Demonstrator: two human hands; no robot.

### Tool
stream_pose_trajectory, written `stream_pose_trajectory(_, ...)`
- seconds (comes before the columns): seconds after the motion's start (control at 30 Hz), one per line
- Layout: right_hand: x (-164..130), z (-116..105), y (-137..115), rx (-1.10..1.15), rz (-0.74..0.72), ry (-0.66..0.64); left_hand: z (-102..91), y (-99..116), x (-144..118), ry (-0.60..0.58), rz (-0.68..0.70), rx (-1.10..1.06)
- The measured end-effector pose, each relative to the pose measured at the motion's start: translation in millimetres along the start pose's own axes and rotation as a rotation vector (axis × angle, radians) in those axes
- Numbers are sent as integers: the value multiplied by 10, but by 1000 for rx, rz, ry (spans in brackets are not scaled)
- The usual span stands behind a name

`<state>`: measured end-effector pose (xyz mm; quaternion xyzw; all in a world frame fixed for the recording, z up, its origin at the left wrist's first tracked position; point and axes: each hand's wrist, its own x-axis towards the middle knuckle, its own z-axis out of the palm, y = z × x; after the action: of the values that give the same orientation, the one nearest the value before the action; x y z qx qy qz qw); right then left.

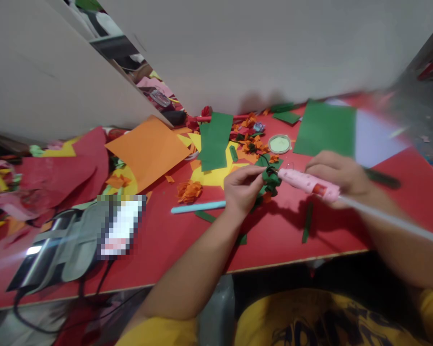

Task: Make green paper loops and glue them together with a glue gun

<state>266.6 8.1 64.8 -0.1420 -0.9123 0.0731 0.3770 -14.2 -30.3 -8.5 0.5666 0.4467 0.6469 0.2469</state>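
My left hand [243, 190] pinches a small green folded paper piece [272, 181], its thumb and fingertips closed on the left side. From the right, my right hand [334, 173] is wrapped round a pink glue gun [306, 183] with a red trigger. The gun's tip points left and meets or nearly meets the green piece; I cannot tell whether they touch. A whitish glue stick [389, 214] sticks out of its back end. Just behind my left hand lie orange paper flowers [252, 144]. A light-blue stick [198, 207] lies by my left wrist.
Orange sheet [147, 151], green sheets [324, 127] and yellow cut-outs [207, 178] cover the back of the red table [274, 245]. A round lid [279, 143] stands behind the gun. At left are a grey case [72, 242] and red paper [61, 175]. A white wall [267, 53] closes the back.
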Motion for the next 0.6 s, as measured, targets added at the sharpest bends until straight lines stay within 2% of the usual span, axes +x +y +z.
stream_pose_trajectory(0.17,1,-44,5,-78,-57,-47,6,10,-8,-5,-13,-6)
stream_pose_trajectory(0.3,-25,-24,24,-45,-30,-37,5,10,-3,-13,39,3)
stream_pose_trajectory(0.4,-42,-15,13,-100,-12,-45,-2,0,-2,12,37,28)
stream_pose_trajectory(0.5,-70,-1,75,-189,108,44,-6,-18,0,53,16,29)
stream_pose_trajectory(0.6,-105,48,250,-245,390,184,0,-47,9,73,33,5)
